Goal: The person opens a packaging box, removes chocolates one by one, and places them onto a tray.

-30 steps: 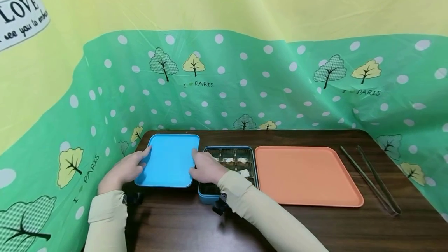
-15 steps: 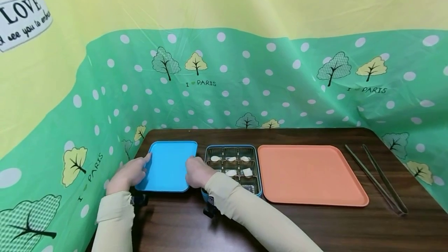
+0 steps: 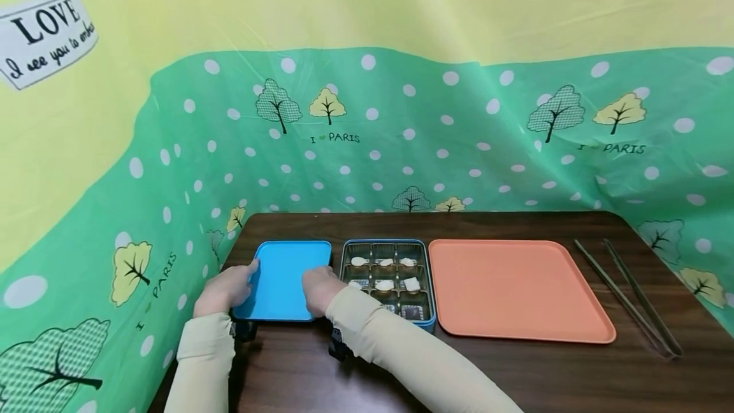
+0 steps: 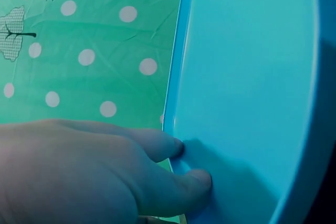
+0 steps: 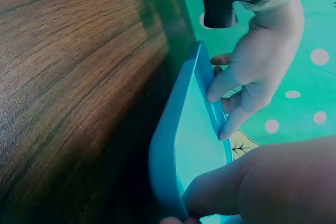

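A small blue tray (image 3: 280, 273) with a low rim lies level at the left of the table, close over its surface. My left hand (image 3: 224, 290) pinches its left rim; in the left wrist view the thumb (image 4: 195, 184) presses on the inside. On the opposite side my right hand (image 3: 319, 290) grips the right rim, thumb inside the tray, with the other fingers mostly hidden. Beside the right hand stands a blue box (image 3: 431, 322) with a dark, divided insert, and small white pieces (image 3: 411, 284) sit in several of its compartments.
An orange tray (image 3: 516, 289) lies right of the box. Farther right, metal tongs (image 3: 636, 304) rest on the dark wooden table (image 3: 367, 375). A green and yellow printed cloth (image 3: 321, 164) hangs behind and along the left side.
Both hands have lowered the blue tray and brought it nearer to me. The right hand has moved off the box, so more of its compartments show. The head view has shifted slightly.
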A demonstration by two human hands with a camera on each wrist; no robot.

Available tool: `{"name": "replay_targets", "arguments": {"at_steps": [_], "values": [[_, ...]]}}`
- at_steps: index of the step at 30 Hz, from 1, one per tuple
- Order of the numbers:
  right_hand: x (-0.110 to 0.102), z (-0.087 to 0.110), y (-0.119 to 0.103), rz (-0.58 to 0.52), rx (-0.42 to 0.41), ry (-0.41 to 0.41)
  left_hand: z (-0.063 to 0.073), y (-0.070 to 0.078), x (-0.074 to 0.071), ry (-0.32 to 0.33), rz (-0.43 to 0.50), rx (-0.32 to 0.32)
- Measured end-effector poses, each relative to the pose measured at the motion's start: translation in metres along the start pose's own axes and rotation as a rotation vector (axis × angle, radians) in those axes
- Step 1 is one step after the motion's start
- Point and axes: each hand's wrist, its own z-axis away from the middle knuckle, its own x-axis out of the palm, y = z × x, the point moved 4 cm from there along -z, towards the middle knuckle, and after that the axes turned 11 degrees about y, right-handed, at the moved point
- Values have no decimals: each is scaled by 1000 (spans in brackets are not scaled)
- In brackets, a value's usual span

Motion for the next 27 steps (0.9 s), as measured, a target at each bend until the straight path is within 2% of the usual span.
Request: {"name": "replay_targets", "arguments": {"at_steps": [3,7,16,27], "values": [[2,-1,-4,108,-18,6,-3,2,2,-6,-23,-13],[6,-2,-9,199,-30,28,-6,2,5,-6,-55,-31],[13,2,-11,173,10,74,-10,1,9,0,-83,-50],[16,4,-15,147,83,93,-6,4,7,5,-80,-72]]}}
